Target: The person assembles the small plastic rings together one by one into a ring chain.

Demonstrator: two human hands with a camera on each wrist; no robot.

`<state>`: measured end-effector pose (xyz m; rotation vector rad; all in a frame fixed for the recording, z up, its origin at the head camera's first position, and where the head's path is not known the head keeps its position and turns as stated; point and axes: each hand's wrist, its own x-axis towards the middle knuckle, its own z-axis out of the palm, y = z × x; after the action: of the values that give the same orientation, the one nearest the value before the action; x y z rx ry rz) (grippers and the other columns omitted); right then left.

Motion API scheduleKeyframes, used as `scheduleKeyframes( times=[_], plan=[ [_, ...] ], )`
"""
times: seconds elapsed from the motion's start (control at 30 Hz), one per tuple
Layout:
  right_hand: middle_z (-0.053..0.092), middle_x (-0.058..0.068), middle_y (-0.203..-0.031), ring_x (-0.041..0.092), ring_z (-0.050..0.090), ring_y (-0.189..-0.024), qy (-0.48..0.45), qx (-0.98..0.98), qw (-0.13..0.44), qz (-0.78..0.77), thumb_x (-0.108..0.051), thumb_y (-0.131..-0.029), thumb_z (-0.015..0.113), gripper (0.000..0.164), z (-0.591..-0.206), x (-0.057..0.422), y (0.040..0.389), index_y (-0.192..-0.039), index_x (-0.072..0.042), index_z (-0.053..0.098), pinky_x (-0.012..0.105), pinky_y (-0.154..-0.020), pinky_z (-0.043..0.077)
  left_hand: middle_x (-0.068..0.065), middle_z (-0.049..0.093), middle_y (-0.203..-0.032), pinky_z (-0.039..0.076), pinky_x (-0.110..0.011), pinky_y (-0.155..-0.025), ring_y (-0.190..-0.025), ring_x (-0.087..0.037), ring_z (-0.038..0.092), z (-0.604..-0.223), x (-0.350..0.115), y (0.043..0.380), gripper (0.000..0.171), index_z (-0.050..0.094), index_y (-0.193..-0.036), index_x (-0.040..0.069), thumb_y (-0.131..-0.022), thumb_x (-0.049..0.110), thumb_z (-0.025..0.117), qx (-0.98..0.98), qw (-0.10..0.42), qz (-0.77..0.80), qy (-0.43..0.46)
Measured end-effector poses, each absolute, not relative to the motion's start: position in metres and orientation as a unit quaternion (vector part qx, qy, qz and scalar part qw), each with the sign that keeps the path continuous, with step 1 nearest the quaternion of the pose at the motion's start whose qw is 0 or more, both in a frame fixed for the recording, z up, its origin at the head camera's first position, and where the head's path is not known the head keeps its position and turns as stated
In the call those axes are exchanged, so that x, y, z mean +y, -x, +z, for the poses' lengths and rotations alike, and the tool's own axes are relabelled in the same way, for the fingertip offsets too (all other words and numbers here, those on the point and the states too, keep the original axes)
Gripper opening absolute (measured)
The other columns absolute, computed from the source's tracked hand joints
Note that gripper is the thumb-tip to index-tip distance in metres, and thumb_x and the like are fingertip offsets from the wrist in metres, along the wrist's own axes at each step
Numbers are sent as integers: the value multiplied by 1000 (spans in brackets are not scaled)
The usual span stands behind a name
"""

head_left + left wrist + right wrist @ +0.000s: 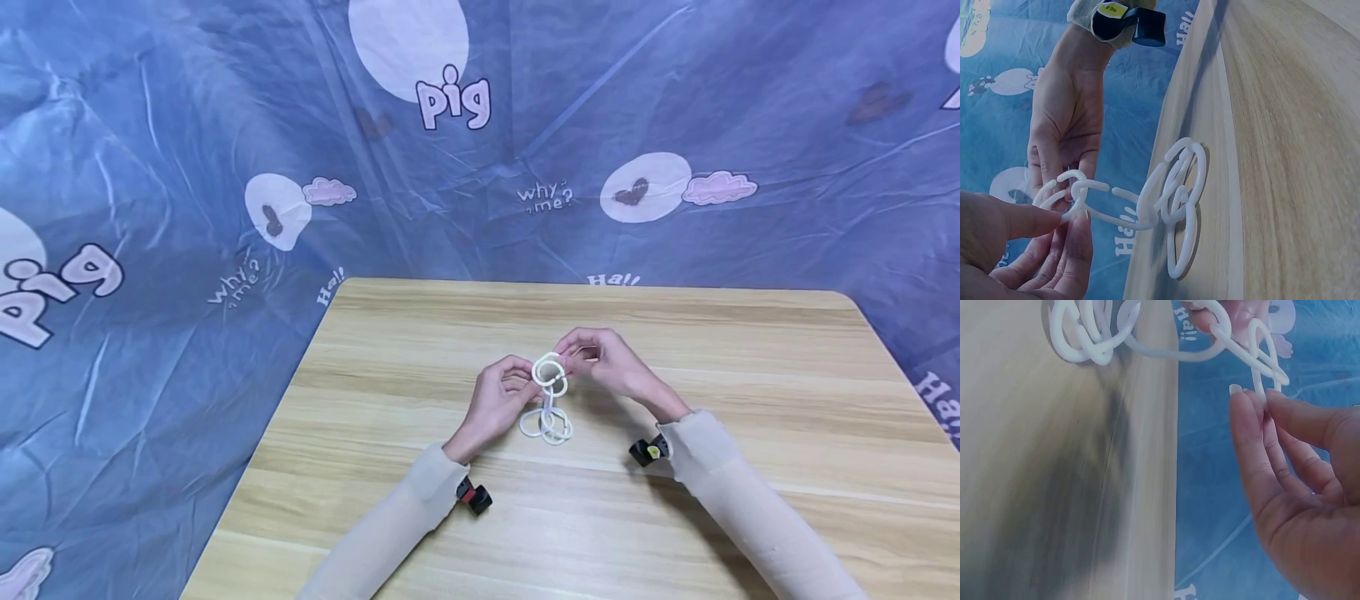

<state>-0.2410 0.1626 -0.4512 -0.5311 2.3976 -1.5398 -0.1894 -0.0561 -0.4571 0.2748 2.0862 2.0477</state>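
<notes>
A short chain of white plastic C-shaped links (1116, 220) hangs between the two hands over the wooden table. My left hand (497, 398) pinches one upper link between thumb and index finger. From the right, my right hand (613, 363) pinches the end link (1255, 359) with thumb and fingertips, its other fingers loosely bent. These two upper links overlap in the head view. One link slants down from them to several lower links (1192, 247), which lie bunched together at the tabletop. Small gaps show in some of the links.
The light wood-grain table (420, 325) spreads around both hands. Behind it and to the left hangs a blue printed cloth (187, 100). Black cameras sit on both wrists, the left one (477, 498) and the right one (647, 452), below the sleeves.
</notes>
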Motion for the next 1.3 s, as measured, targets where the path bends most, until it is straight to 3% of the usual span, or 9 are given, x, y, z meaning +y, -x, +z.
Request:
scheduleKeyframes(
  times=[0.13,0.3,0.47,0.67,1.0,1.17,1.3],
  plan=[
    [71,14,-98,21,68,-84,188,822,118,-524,-11,-92,67,16,-451,164,244,-106,-6,67,30,-80,57,-32,67,-104,58,-53,-87,-94,-51,67,-456,-54,191,24,60,-110,-11,-87,-8,65,715,94,686,-95],
    [71,14,-97,29,69,-83,177,824,116,-526,-15,-92,67,18,-448,170,246,-108,-6,67,38,-77,59,-31,66,-103,58,-53,-85,-94,-54,65,-456,-53,192,21,61,-109,-11,-89,-5,64,720,82,683,-91],
    [70,20,-100,42,68,-83,167,821,125,-532,-17,-93,67,22,-441,176,245,-111,-6,65,42,-68,59,-32,66,-104,56,-57,-86,-95,-56,63,-456,-55,193,22,62,-110,-11,-90,-4,64,716,83,687,-87],
    [67,28,-105,43,68,-81,180,817,123,-534,-21,-93,67,24,-433,179,245,-113,-7,65,41,-67,60,-32,66,-104,56,-57,-85,-93,-54,64,-457,-55,193,24,61,-111,-12,-90,-1,65,722,79,681,-95],
    [70,17,-103,41,68,-82,204,818,105,-528,-19,-94,65,26,-425,178,241,-113,-1,65,40,-73,62,-33,66,-105,56,-57,-86,-94,-55,64,-470,-57,196,26,61,-113,-14,-91,-1,65,721,87,680,-101],
    [69,20,-102,41,68,-81,211,815,98,-531,-18,-94,66,25,-424,175,237,-111,0,66,40,-72,62,-28,68,-105,61,-46,-81,-91,-47,68,-489,-59,201,25,64,-113,-7,-91,6,67,737,75,662,-112],
    [70,18,-102,32,70,-78,209,819,90,-527,-18,-94,65,26,-422,175,234,-112,1,65,38,-72,62,-23,70,-103,63,-35,-76,-89,-41,71,-497,-61,202,23,67,-110,-2,-90,10,70,745,68,654,-117]
  ],
)
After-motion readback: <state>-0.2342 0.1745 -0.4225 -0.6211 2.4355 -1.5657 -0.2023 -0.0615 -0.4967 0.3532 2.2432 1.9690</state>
